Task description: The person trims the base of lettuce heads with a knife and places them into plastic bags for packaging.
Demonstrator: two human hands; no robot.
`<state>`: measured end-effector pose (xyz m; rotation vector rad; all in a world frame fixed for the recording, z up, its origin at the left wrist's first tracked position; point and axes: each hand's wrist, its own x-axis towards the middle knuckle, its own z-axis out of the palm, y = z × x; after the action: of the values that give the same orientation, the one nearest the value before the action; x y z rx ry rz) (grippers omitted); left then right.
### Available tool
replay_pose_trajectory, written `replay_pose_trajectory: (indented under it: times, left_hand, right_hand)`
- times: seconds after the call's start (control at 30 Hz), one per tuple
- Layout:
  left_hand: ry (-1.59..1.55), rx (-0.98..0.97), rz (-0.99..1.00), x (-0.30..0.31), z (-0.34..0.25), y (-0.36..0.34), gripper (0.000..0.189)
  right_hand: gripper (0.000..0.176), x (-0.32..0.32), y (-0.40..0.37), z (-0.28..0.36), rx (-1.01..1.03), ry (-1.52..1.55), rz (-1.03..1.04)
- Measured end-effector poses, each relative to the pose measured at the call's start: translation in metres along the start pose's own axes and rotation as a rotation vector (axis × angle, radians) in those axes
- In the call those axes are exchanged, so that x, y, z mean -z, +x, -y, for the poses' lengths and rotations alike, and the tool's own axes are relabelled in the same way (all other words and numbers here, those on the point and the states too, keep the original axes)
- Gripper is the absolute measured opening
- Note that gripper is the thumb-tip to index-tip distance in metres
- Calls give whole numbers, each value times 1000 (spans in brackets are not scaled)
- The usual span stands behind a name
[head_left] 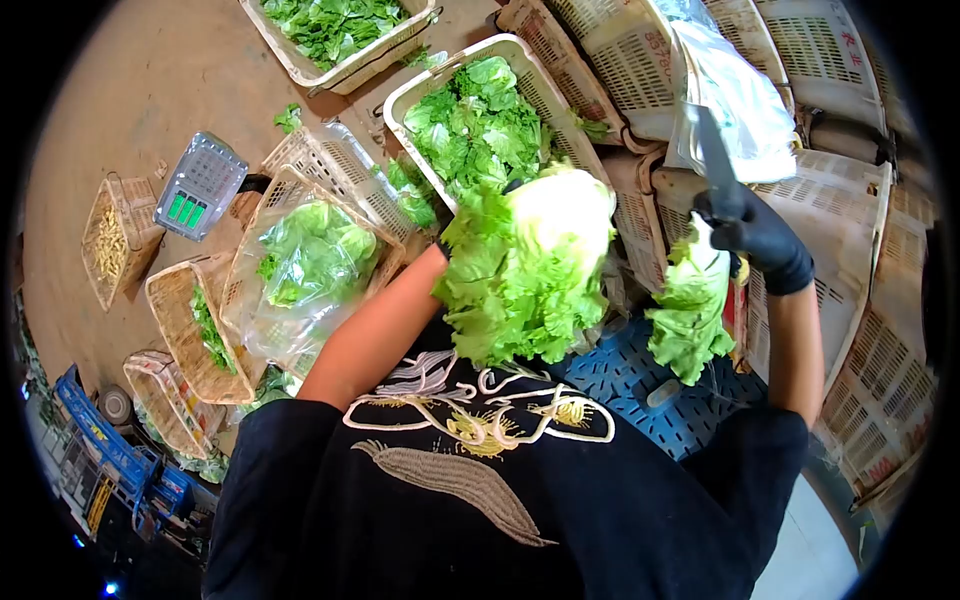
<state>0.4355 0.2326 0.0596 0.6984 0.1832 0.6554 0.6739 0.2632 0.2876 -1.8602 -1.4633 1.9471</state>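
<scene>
A big head of leafy lettuce (530, 270), its pale base up, is held in front of my chest by my left hand (443, 247). That hand is gloved in black and almost wholly hidden behind the leaves. My right hand (762, 238), also in a black glove, is closed around a knife (716, 155) with its blade pointing up and away. From the same hand hangs a loose lettuce leaf (693, 305), pinched at its pale stem end. Beyond the lettuce head stands a white crate (400, 105) with lettuce in it.
Left of me, a bag of lettuce (310, 255) rests on a basket beside a digital scale (200, 185). Another crate of greens (335, 30) stands farther off. Plastic bags (735, 90) lie over stacked crates (810, 220) on the right. A blue slatted surface (635, 385) is below.
</scene>
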Motion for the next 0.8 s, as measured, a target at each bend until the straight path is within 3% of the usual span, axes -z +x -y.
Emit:
replay_pose_trajectory:
  times: [0.13,0.17,0.2,0.23,0.27,0.33,0.43,0.47,0.5,0.53,0.57,0.6,0.63,0.67,0.7,0.73,0.8]
  left_hand:
    - [-127,-96,0,64,38,-7,38]
    - [-154,-128,15,87,53,-7,38]
    - [-175,-158,32,110,69,-4,38]
    - [-175,-173,37,135,86,-1,38]
    - [-170,-166,27,156,101,2,38]
    - [-87,-35,-82,189,124,13,38]
    - [91,311,-329,234,155,21,40]
    - [314,379,-359,238,163,39,46]
    - [266,491,-428,255,197,47,55]
    - [294,404,-373,281,240,47,58]
    - [381,460,-337,293,263,56,60]
    - [469,514,-297,305,285,65,63]
    - [623,700,-261,307,277,87,65]
    - [678,660,-194,322,278,98,78]
    - [699,528,-330,343,296,98,74]
    - [799,420,-553,372,297,106,71]
    - [1050,310,-1020,468,285,115,58]
  right_hand:
    - [20,0,29,-63,-28,51,-194]
    - [29,-11,46,-74,-113,69,-179]
    - [35,-25,74,-138,39,-27,-409]
    - [41,-36,98,-160,-182,-18,-373]
    - [40,-56,126,-190,84,214,-401]
    - [39,-89,180,-226,-95,791,-287]
    - [39,-137,271,-299,-179,1187,-290]
    - [34,-143,299,-332,-227,1265,-342]
    - [30,-150,324,-367,-277,1338,-392]
    - [23,-153,347,-412,-228,1538,-382]
    - [28,-151,365,-448,-368,1524,-465]
    - [28,-143,375,-472,-359,1418,-472]
    - [28,-135,382,-492,-345,1307,-479]
    - [26,-127,392,-507,-339,1033,-570]
    - [24,-120,401,-519,-326,751,-646]
    - [24,-112,413,-529,-495,466,-793]
    - [35,-94,446,-522,-176,105,-820]
